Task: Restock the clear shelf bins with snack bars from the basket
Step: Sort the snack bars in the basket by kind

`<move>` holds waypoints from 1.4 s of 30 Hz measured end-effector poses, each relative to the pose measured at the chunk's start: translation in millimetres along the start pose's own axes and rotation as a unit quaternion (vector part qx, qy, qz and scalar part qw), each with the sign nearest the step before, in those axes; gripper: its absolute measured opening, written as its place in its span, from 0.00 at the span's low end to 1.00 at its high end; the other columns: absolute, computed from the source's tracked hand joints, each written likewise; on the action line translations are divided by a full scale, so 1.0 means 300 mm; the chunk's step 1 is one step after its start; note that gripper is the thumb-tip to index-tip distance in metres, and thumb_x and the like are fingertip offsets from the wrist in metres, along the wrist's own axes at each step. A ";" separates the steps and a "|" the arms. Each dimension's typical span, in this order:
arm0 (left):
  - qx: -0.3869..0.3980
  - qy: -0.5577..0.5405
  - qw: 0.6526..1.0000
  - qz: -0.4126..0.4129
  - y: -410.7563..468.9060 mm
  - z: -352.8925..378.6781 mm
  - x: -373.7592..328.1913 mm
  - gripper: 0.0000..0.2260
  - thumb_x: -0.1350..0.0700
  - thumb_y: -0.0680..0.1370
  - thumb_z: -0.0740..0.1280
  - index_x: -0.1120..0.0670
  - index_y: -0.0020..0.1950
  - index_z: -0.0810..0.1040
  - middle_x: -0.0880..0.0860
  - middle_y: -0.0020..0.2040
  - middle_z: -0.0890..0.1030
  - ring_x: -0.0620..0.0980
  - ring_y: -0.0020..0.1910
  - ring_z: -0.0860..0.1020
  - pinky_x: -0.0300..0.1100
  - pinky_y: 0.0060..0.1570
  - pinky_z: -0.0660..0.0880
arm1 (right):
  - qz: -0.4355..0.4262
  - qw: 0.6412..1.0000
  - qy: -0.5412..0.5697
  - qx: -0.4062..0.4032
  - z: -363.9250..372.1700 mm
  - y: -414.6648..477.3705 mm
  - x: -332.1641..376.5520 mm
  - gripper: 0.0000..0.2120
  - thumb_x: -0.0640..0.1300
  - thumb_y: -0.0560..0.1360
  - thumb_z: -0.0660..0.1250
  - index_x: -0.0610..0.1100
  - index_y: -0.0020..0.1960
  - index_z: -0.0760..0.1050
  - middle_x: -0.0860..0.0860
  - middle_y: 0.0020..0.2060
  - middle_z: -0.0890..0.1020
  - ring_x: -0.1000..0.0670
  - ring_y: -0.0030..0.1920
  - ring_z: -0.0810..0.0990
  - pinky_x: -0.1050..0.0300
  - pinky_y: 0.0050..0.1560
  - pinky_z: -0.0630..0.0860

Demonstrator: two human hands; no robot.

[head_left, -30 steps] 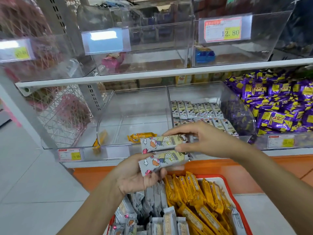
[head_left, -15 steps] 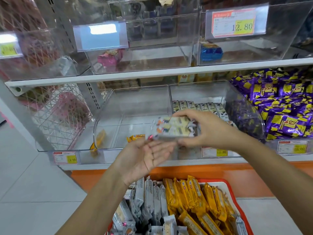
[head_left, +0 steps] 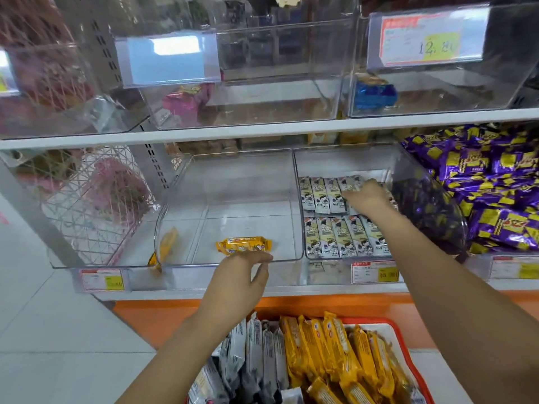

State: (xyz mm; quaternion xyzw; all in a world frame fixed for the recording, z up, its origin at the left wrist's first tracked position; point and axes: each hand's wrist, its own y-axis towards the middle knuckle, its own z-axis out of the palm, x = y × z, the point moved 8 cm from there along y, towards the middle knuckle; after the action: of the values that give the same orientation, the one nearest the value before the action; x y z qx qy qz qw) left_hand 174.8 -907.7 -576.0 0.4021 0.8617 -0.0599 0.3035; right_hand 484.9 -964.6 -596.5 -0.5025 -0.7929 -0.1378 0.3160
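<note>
Two hands out: right hand (head_left: 368, 198) rests on grey bars (head_left: 341, 239) inside a clear bin (head_left: 335, 161), fingers' grip unclear; left hand (head_left: 237, 282) hovers, fingers loosely apart.

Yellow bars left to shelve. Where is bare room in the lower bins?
The near-empty bin: bare floor from the lone yellow bar to the back wall. The next bin right is crowded: two rows of grey bars, plus the right hand.

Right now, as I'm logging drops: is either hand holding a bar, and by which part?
The left hand holds nothing. The right hand rests over the grey bars in the right bin; its underside is hidden, so any hold cannot be told.
</note>
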 end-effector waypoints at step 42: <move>0.172 -0.007 0.917 -0.360 -0.353 0.095 0.625 0.11 0.54 0.75 0.67 0.57 0.34 0.76 0.54 0.34 0.78 0.50 0.33 0.77 0.40 0.39 0.78 | -0.386 0.846 -0.235 0.284 0.454 -0.959 0.189 0.17 0.50 0.76 0.68 0.45 0.61 0.72 0.47 0.58 0.75 0.47 0.57 0.74 0.54 0.53 0.71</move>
State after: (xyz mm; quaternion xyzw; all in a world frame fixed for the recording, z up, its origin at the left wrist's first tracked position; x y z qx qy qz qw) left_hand 18.9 -865.4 -721.0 0.1105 0.9225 -0.3153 0.1932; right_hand 164.3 -982.8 -635.6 -0.0615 -0.9779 0.1042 0.1706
